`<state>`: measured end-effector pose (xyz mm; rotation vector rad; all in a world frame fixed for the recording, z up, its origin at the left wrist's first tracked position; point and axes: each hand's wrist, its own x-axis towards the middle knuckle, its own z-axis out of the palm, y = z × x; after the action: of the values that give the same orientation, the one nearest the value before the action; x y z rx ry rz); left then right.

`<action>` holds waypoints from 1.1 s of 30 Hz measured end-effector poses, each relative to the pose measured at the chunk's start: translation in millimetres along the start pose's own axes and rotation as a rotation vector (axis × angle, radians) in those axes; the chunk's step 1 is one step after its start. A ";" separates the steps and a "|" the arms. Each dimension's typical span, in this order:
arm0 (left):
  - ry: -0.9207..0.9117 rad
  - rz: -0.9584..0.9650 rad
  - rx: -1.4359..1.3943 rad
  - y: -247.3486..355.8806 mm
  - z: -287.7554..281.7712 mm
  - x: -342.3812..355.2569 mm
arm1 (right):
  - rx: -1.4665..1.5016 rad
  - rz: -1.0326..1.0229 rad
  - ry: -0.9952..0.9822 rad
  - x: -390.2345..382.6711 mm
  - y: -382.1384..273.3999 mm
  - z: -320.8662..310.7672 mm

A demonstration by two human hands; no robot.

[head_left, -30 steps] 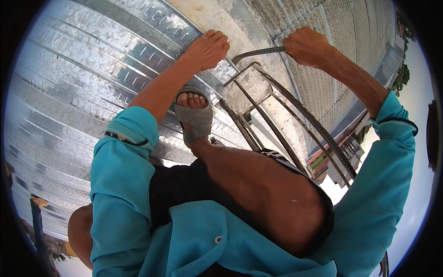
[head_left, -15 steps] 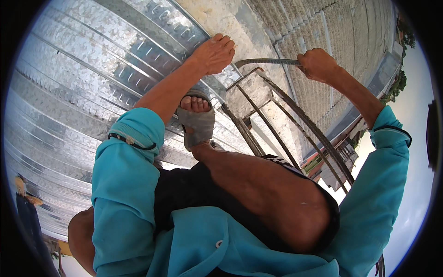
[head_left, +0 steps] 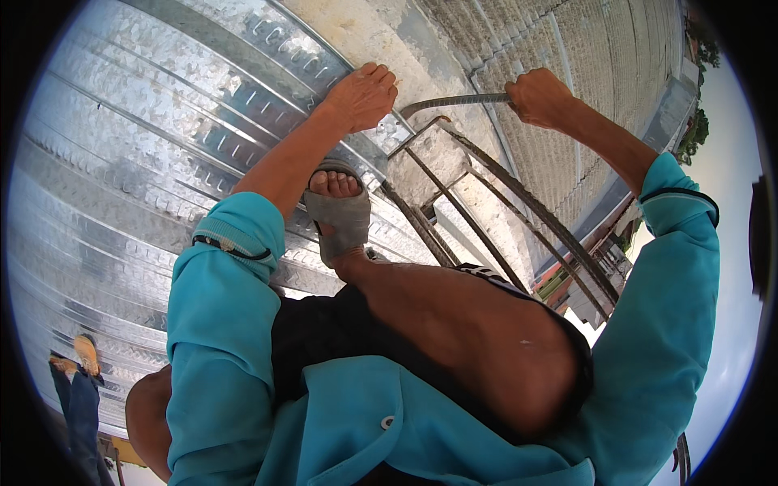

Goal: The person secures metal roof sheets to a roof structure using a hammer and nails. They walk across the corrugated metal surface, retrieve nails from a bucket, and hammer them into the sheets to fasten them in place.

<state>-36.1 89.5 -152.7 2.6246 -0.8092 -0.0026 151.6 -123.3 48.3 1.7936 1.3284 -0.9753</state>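
Note:
My right hand (head_left: 541,99) is closed around one end of a curved, ribbed metal bar (head_left: 458,101). From there the bar bends leftward to the edge of the corrugated metal decking (head_left: 211,154). At that edge my left hand (head_left: 362,97) is closed, its fingers curled downward. What it grips is hidden beneath the hand, close to the bar's other end. My sandalled foot (head_left: 339,202) rests on the decking just below my left hand.
Beside the foot, a cage of rusty steel bars (head_left: 527,206) slopes down past the decking edge. Rough grey wall or roofing (head_left: 583,73) lies beyond. At far left, another person's legs and tan shoes (head_left: 87,354) stand on the decking.
Both hands appear slightly further left in view, the right one a little higher, while the bar stays in it. More of the other person's legs and shoes shows at left.

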 end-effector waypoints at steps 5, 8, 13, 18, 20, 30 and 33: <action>-0.053 -0.009 -0.022 2.7 -0.4 -0.7 | -0.003 0.045 -0.011 3.6 -17.5 -10.3; -0.034 -0.003 -0.023 3.0 0.3 2.6 | 0.001 0.024 -0.045 7.7 -3.4 -1.6; -0.073 0.024 0.010 5.2 -0.7 3.7 | 0.039 0.167 -0.041 -8.2 -12.4 31.5; -0.086 -0.012 -0.026 -2.6 -6.7 3.7 | -0.041 0.040 -0.019 -4.6 -26.8 -16.1; -0.121 -0.011 -0.029 6.5 -3.2 -0.3 | -0.063 0.048 -0.049 -2.7 -29.5 -15.0; -0.020 -0.003 -0.090 2.6 2.0 1.7 | 0.014 0.026 0.047 6.2 -31.6 -7.5; 0.002 -0.001 -0.089 1.8 4.0 1.3 | 0.026 0.045 0.091 8.5 -31.0 -9.8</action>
<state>-36.5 85.9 -155.6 2.5411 -0.7889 -0.0354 124.8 -103.7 42.7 1.8993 1.3300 -0.9001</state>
